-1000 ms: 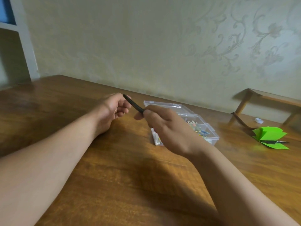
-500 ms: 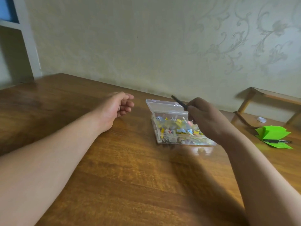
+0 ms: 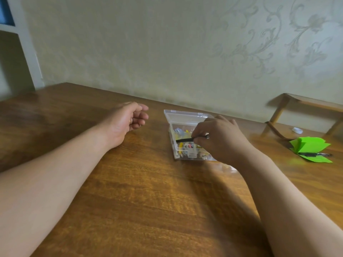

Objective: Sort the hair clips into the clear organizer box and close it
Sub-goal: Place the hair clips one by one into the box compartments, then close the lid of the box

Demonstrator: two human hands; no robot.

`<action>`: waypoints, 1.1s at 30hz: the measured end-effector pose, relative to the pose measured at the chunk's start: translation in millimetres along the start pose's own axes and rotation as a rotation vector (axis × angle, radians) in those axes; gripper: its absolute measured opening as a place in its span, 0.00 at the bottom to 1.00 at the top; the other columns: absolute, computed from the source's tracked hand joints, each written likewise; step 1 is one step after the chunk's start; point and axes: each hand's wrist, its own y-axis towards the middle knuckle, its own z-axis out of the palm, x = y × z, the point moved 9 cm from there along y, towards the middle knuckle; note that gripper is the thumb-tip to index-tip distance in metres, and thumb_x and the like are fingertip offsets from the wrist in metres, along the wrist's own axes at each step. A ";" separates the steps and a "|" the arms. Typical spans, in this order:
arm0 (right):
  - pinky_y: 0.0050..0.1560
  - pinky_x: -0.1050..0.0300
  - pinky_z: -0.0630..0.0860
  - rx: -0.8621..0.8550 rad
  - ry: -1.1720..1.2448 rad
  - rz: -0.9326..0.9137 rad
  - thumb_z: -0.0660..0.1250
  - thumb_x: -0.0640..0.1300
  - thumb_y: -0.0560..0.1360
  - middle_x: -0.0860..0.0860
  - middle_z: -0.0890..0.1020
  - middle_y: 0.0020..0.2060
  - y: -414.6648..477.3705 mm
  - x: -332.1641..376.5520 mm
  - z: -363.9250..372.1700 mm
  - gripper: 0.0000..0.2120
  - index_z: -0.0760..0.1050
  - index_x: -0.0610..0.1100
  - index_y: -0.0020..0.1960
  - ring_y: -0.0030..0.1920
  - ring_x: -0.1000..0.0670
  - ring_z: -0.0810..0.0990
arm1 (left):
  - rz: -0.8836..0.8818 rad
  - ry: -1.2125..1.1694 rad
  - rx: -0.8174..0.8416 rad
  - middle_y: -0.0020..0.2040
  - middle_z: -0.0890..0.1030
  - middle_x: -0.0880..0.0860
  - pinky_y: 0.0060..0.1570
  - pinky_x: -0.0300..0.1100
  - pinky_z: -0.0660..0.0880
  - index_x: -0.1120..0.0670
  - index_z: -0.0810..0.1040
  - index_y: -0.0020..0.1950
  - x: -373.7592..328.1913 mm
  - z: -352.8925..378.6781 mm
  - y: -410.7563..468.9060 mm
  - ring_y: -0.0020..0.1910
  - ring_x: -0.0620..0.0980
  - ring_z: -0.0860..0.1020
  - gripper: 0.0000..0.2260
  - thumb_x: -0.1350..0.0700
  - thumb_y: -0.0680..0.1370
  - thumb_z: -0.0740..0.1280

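Note:
The clear organizer box (image 3: 176, 152) stands open on the wooden table, its lid (image 3: 182, 117) tilted back toward the wall. Several small colourful hair clips (image 3: 182, 146) lie in its compartments. My right hand (image 3: 220, 140) hovers over the box and pinches a long black hair clip (image 3: 184, 140), which lies level just above the compartments and points left. My left hand (image 3: 128, 120) rests on the table to the left of the box, fingers loosely curled, holding nothing. The right hand hides the right part of the box.
A stack of green paper (image 3: 309, 148) with a dark pen-like object (image 3: 313, 154) on it lies at the right. Behind it are a small white cap (image 3: 297, 130) and a low wooden stand (image 3: 304, 106). The wall runs close behind the table's far edge.
My right hand carried the black clip from near the left hand to the right and down onto the open box. The left hand stayed where it was, holding nothing.

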 end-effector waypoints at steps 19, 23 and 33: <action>0.50 0.54 0.78 -0.294 0.433 0.377 0.70 0.52 0.81 0.55 0.86 0.45 -11.2 -68.9 -38.4 0.09 0.85 0.49 0.54 0.48 0.51 0.83 | 0.045 0.109 0.007 0.43 0.84 0.54 0.45 0.44 0.74 0.57 0.83 0.60 -5.7 2.6 -5.2 0.43 0.50 0.80 0.12 0.59 0.85 0.60; 0.51 0.55 0.71 -0.412 0.500 0.610 0.65 0.54 0.84 0.52 0.83 0.51 -35.0 -127.2 -40.2 0.17 0.82 0.44 0.64 0.53 0.49 0.80 | 0.107 0.376 0.043 0.48 0.85 0.57 0.47 0.44 0.76 0.56 0.84 0.58 -10.0 17.5 -14.4 0.45 0.53 0.81 0.12 0.59 0.86 0.61; 0.63 0.40 0.80 -0.152 0.712 0.651 0.61 0.62 0.84 0.46 0.86 0.52 -30.4 -130.7 11.0 0.24 0.82 0.43 0.62 0.54 0.43 0.84 | 0.015 0.566 0.146 0.57 0.85 0.52 0.49 0.42 0.73 0.51 0.80 0.67 -9.7 58.5 -15.3 0.57 0.51 0.81 0.12 0.52 0.87 0.62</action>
